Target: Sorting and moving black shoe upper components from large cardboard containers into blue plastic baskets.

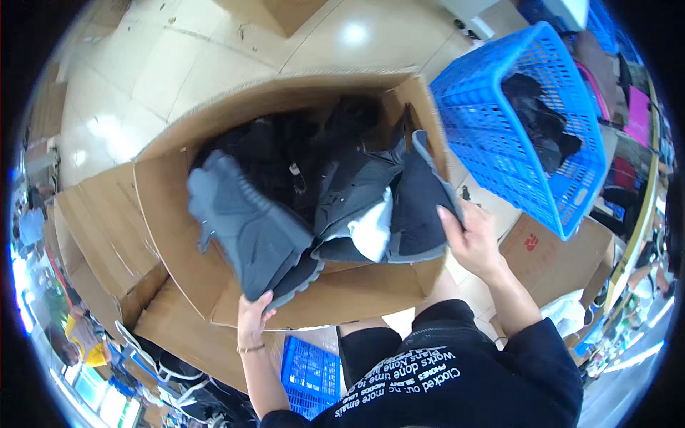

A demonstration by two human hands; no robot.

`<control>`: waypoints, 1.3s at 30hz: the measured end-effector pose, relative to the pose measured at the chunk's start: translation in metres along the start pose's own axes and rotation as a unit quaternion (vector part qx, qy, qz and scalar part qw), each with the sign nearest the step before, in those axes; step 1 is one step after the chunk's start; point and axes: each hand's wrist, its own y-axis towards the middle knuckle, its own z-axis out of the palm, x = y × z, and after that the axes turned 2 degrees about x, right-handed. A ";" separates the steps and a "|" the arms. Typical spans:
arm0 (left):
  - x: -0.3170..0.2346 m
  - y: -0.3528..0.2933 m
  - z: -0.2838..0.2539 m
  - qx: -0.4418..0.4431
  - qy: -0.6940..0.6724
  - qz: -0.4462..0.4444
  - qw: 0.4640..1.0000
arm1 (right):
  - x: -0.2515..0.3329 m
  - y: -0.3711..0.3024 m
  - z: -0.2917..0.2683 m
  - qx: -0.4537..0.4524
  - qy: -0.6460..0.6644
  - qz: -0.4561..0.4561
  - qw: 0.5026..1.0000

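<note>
My left hand pinches the lower end of a dark grey shoe upper, with moulded ridges, slanting over the left part of an open cardboard box. At the right, my right hand is closed on the outer edge of a black shoe upper, thumb on top. Its spread shape reaches toward a panel with small holes and a white patch; whether these are one piece I cannot tell. Under both uppers, more black pieces lie in the box, their shapes lost in shadow.
To the right stands a tilted blue plastic crate with black pieces inside. Another blue crate sits low, near my legs. Cardboard boxes adjoin on the left, and another lies at right. A person in yellow is at far left.
</note>
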 end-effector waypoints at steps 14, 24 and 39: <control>-0.134 -0.185 0.235 0.241 0.179 0.259 0.918 | -0.030 -0.206 -0.289 -0.663 -0.172 0.067 0.725; -0.095 -0.051 0.422 0.355 0.369 0.263 0.818 | -0.173 -0.205 -0.256 -0.356 -0.019 0.320 0.878; 0.132 0.117 -0.042 -0.117 0.170 -0.066 0.976 | -0.052 0.026 0.077 0.224 0.270 0.082 0.933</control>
